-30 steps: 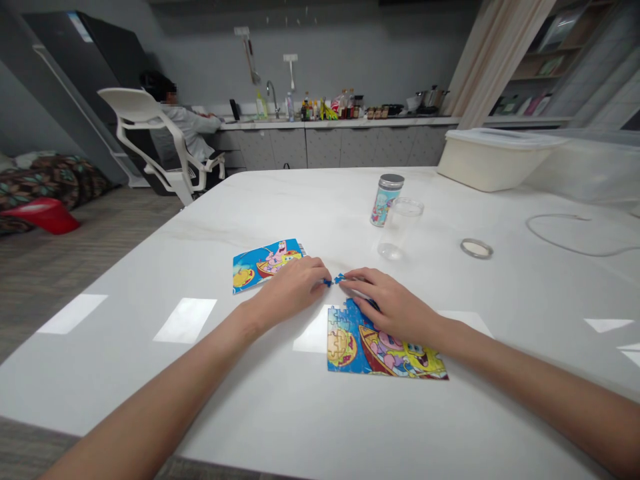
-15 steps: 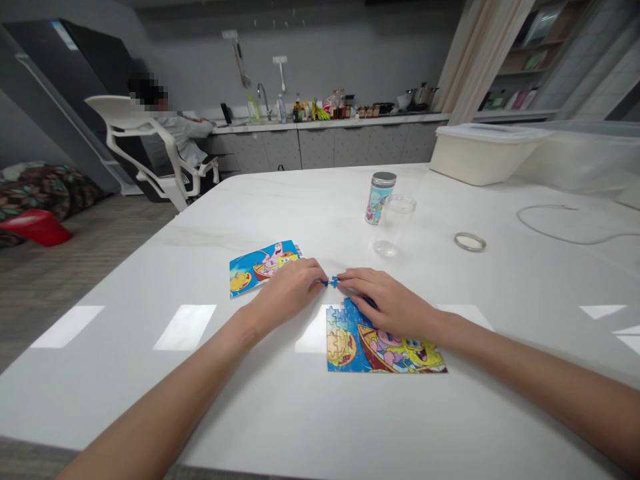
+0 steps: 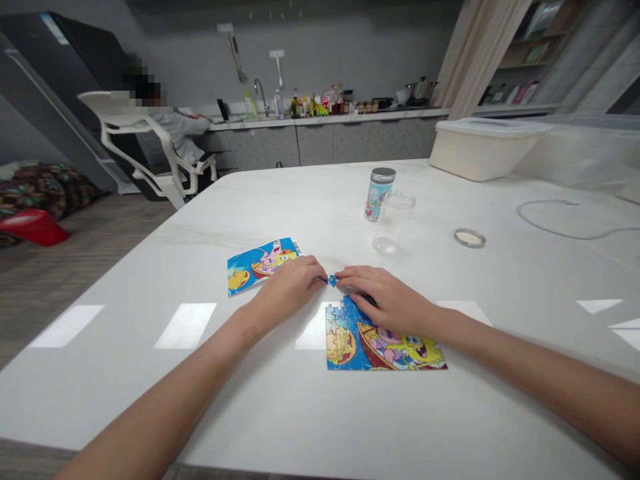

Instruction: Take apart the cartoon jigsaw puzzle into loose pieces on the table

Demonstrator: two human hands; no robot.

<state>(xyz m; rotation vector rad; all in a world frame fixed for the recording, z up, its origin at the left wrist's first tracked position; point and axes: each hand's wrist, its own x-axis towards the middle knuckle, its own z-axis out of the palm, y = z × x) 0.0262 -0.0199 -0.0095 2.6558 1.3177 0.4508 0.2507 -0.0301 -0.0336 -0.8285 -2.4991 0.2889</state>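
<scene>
Between my two hands, just above the jigsaw puzzle, are small blue puzzle pieces point(image 3: 333, 281). My left hand point(image 3: 299, 281) is closed, its fingertips pinching the left end of these pieces. From the other side my right hand point(image 3: 377, 293) grips them with thumb and fingers, and its palm hangs over the puzzle's upper part. The jigsaw puzzle point(image 3: 345, 360) lies flat, with a cartoon boat scene and a ragged, jigsaw-cut upper left edge; my right hand hides its upper right. A picture card point(image 3: 250, 265) with the same scene lies behind my left hand, partly covered.
A printed tin-lidded canister point(image 3: 379, 195) and a clear open cylinder point(image 3: 393, 227) stand farther back. Right of them lie a round lid point(image 3: 469, 238) and a grey cable point(image 3: 545, 230). Plastic bins point(image 3: 483, 152) occupy the back right. A person point(image 3: 175, 137) sits at the far counter.
Both hands stay almost where they were, still holding the small blue pieces. The whole view has shifted slightly; nothing on the table has visibly moved.
</scene>
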